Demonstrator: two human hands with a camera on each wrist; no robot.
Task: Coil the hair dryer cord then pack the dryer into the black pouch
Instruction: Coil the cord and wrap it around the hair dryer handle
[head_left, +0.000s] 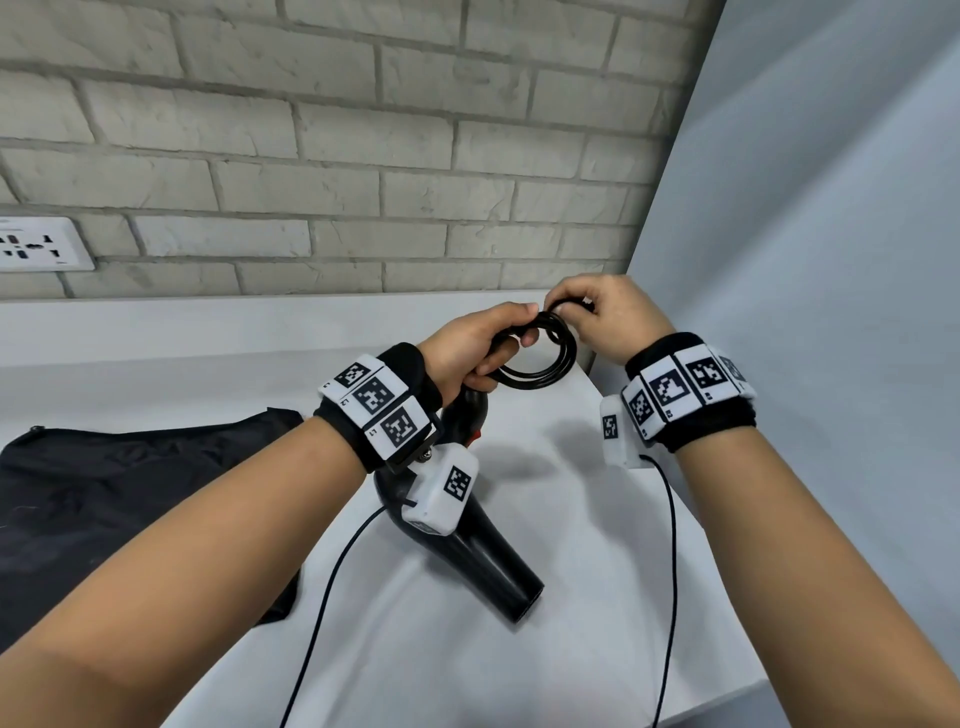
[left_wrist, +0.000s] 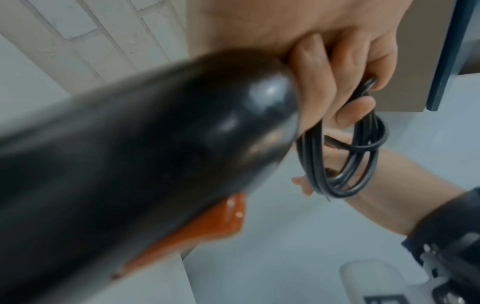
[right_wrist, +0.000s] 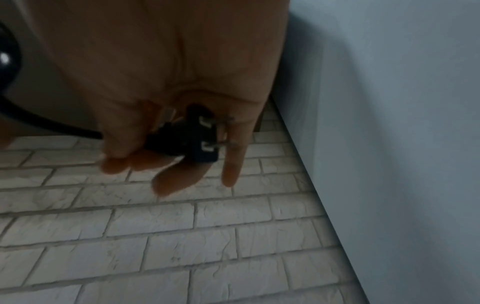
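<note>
- Head view: the left hand (head_left: 470, 345) has its fingers curled round the handle end of the glossy black plastic hair dryer (head_left: 483, 551) together with the looped black rubber cord (head_left: 545, 358). The dryer hangs below that hand, nozzle slanting down towards the white table (head_left: 597, 597). The right hand (head_left: 605, 312) pinches the cord at the top of the coil, just beside the left fingertips. The flat black fabric pouch (head_left: 104, 499) lies on the table to the left, apart from the dryer. A grey brick wall (head_left: 363, 156) with a white socket plate (head_left: 41, 244) stands behind.
- Left wrist view: the dryer's body fills the frame, blurred, with an orange switch panel (left_wrist: 207, 232) underneath. The left fingers (left_wrist: 317, 82) are wrapped round the handle and several loops of cord.
- Right wrist view: the right hand's thumb and fingers grip the cord's black two-pin plug (right_wrist: 192, 137); the little finger (right_wrist: 233, 160) sticks out straight.
</note>
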